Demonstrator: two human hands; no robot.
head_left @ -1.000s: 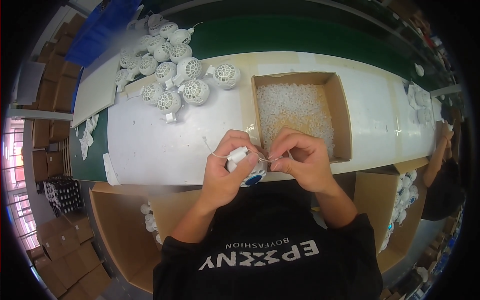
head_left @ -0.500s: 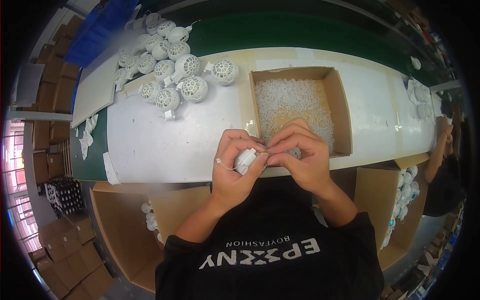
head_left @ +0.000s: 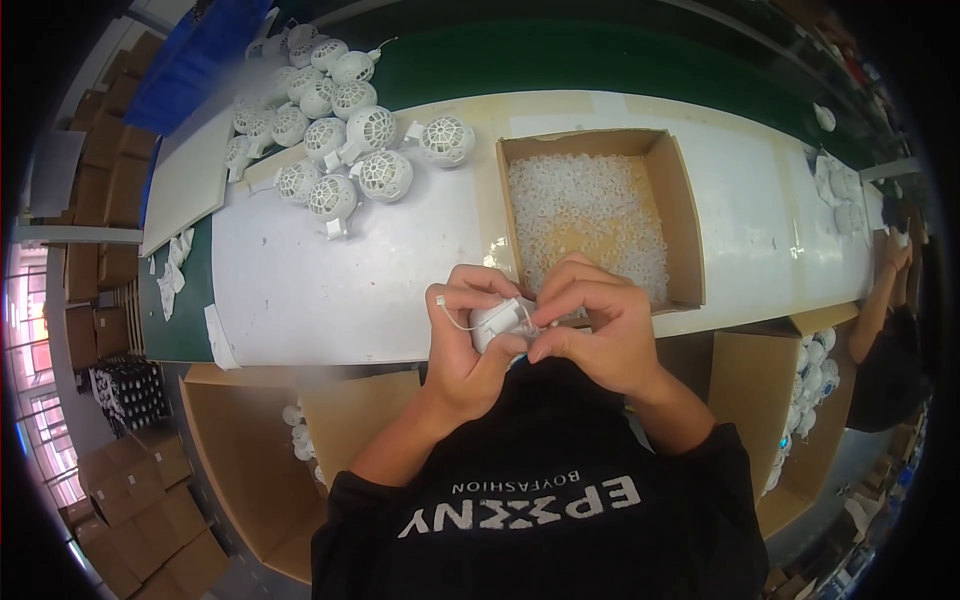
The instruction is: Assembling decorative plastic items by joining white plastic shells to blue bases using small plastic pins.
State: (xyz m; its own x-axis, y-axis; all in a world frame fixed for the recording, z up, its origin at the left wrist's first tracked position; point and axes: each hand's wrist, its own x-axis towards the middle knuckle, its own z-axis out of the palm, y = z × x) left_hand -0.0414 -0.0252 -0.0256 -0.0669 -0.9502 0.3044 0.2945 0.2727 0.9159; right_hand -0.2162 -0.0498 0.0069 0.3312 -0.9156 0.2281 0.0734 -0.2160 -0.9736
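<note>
My left hand [head_left: 468,345] is closed around a white round plastic piece [head_left: 490,322] with a block-like part on top. From that piece a thin white wire curves out past my fingers, ending in a small white tip [head_left: 440,300]. My right hand [head_left: 597,330] pinches with thumb and forefinger at the piece's right side. A whitish loop shows by those fingertips, but what they grip is too small to make out. Both hands meet at the table's front edge, just before an open cardboard box [head_left: 686,220] holding many tiny clear plastic rings [head_left: 585,200].
White lattice balls [head_left: 385,176] with square tabs are heaped at the table's far left. Below the table edge stand cardboard cartons, one left [head_left: 235,450] and one right [head_left: 735,400], with white balls inside. Another person's arm [head_left: 877,300] shows at the far right.
The held piece has turned a little, so more of its wire shows. My right fingers have shifted slightly against its side. Some rings in the box lie differently, baring more of its bottom.
</note>
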